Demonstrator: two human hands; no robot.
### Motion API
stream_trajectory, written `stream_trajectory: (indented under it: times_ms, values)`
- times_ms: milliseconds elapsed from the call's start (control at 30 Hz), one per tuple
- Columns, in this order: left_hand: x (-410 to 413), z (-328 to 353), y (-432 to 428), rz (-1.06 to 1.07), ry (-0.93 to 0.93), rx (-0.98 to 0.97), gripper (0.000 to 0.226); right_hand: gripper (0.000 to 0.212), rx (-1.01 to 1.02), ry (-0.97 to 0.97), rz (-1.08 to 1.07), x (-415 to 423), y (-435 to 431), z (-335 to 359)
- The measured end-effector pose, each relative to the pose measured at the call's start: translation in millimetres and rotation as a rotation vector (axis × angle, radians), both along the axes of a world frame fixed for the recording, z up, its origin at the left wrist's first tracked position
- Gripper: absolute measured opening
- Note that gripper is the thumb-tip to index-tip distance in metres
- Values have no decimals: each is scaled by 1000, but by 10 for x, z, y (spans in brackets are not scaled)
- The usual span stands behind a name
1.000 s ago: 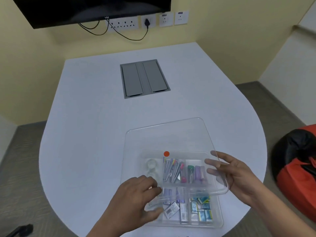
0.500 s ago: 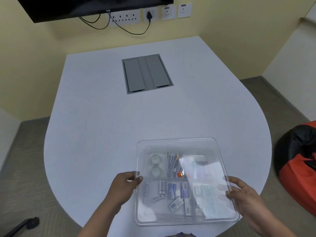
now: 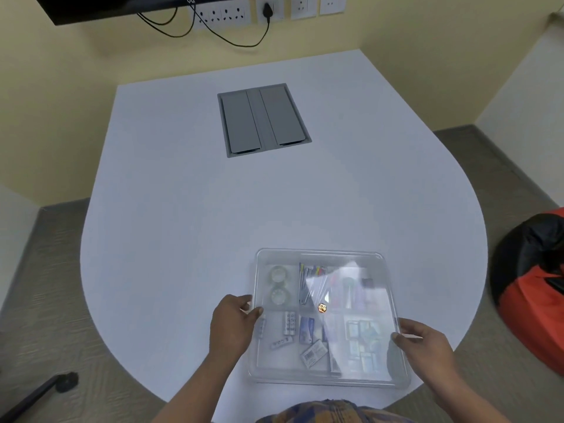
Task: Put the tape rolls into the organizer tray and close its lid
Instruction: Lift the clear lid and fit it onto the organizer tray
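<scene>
1. A white table [image 3: 189, 209] with a rounded near edge fills the view, seen from above by a person standing at that edge.
2. A clear plastic organizer tray [image 3: 331, 382] sits at the near right of the table, divided into compartments.
3. Two tape rolls [image 3: 278, 285] lie one behind the other in the far left compartment. Pens, batteries and small packets fill the other sections.
4. A clear lid [image 3: 360, 276] lies flat over the tray, its edges lined up with the tray's rim and glare across its right half. Whether it has clicked shut cannot be told.
5. The left hand [image 3: 232, 326] grips the lid's left edge, thumb on top and fingers curled under the side.
6. The right hand [image 3: 425, 343] pinches the right edge the same way.
7. The tapes appear stowed, so the step in hand is closing the lid. The next move likely calls for even downward pressure along both edges, then letting go.
</scene>
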State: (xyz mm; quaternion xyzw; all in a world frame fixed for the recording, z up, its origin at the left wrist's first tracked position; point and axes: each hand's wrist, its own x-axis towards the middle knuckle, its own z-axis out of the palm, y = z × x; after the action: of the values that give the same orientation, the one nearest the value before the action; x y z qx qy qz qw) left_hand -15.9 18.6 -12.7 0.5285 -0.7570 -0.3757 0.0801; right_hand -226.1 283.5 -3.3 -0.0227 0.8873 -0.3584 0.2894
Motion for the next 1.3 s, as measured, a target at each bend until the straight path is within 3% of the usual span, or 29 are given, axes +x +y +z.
stream_trajectory:
  times_ms: [200, 367, 500, 600, 800, 900, 1033, 1100, 1200, 1267, 1300]
  values:
    - [9, -79, -59, 74, 36, 146, 30, 27, 5, -45, 1, -24, -1, -105]
    - [68, -136, -81, 192, 199, 501, 5, 12, -78, -153, -27, -43, -25, -113]
    - [130, -172, -92, 271, 229, 688, 12, 26, -96, -201, -47, -84, -129, -105]
    - [183, -190, -130, 333, 243, 665, 14, 46, -82, -225, -36, -152, -276, -117]
    - [268, -231, -256, 405, 214, 592, 25, 40, -112, -438, -34, -292, -529, -176]
    - [243, -204, -287, 444, 231, 613, 23, 59, -131, -501, -22, -336, -541, -243]
    - [258, -198, -330, 457, 259, 652, 19, 39, -137, -502, -7, -338, -591, -175]
    - [255, -186, -377, 435, 242, 652, 19, 27, -105, -481, 23, -375, -623, -132]
    - [256, -143, -484, 288, 176, 626, 16, 26, -11, -420, 153, -462, -692, -82]
    - [233, -116, -573, 164, 119, 534, 16, 25, 88, -263, 322, -514, -779, -59]
    - [209, -97, -615, 83, 62, 451, 26, 28, 153, -131, 431, -544, -825, -44]
